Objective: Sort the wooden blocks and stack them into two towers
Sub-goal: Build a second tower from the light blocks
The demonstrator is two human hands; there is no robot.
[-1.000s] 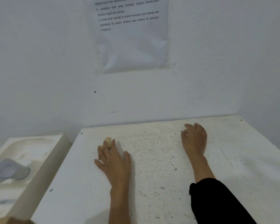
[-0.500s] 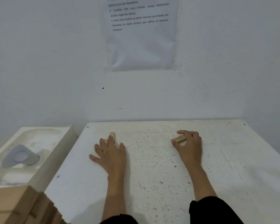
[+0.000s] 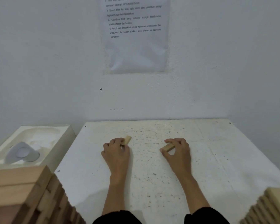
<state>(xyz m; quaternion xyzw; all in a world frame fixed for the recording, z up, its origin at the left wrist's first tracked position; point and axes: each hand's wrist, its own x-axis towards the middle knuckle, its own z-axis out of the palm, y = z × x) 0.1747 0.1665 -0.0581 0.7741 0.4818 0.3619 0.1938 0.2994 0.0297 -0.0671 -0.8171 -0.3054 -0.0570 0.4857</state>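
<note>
Wooden blocks (image 3: 44,196) fill a tall stack (image 3: 18,180) at near left. At the worktop (image 3: 152,183), the left grip (image 3: 116,151) pinches one small block (image 3: 127,140) and the right grip (image 3: 179,151) pinches a second block (image 3: 168,147), likely for sorting. A paler stack (image 3: 268,206) at near right suggests where one belongs.

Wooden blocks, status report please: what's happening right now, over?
Left hand grips left block, right hand pinches right block. Both at the table. Left stack, right stack near corners. Nothing in the way.

The scene was lit softly and evenly, with a cool cast. Faint shadows were thrown on the table (image 3: 81,183). The left block stack (image 3: 23,191) and right block stack (image 3: 268,206) were blurred.
</note>
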